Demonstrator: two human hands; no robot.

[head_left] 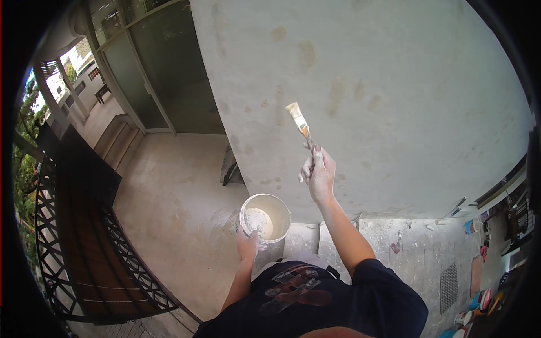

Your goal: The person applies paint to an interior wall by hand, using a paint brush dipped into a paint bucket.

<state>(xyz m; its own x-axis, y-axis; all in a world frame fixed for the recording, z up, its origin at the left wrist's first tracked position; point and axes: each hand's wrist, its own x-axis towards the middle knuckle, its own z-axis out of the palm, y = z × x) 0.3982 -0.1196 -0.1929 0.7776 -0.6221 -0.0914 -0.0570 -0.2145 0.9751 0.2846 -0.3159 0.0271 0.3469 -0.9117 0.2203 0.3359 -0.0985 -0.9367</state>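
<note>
My right hand, smeared with white, is closed round the handle of a paintbrush. The brush points up and slightly left, its pale bristles coated in white, in front of a whitish wall with several tan patches. From this view I cannot tell whether the bristles touch the wall. Low and to the left, my left hand grips the near left side of a white bucket. Pale, whitish paint with lumps or flecks lies inside it. Part of the left hand's fingers is hidden by the bucket.
Left of the wall is a glass door, with steps beyond. A dark metal lattice railing curves along the left. Several paint tubs and other items line the floor at far right, near a floor grate.
</note>
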